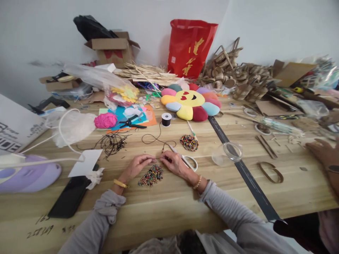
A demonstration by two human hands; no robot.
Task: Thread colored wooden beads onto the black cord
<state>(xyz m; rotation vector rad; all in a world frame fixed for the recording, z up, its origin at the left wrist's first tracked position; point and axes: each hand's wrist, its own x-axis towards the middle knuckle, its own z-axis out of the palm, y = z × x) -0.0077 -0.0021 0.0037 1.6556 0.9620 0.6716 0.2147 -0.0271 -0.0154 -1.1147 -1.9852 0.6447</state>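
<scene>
A thin dark cord [149, 142] loops over the table from a white spool of black cord [166, 120] to my right hand [172, 163], which pinches it. A few small beads appear to sit on the cord just above those fingers. My left hand [138, 165] is closed in a pinch at the cord's end, close to the right fingertips. Just below both hands lies a loose pile of multicoloured beads [151, 175]. White-handled scissors [191, 163] rest beside my right hand, partly hidden by it. Behind them is a heap of strung beads [189, 142].
A tangle of black cords [112, 144], pliers [132, 122] and a phone [69, 197] lie left. A flower cushion [191, 102] sits at the back. Right are a clear plastic lid [233, 151], a dark strip [249, 180] and another person's hand [321, 151].
</scene>
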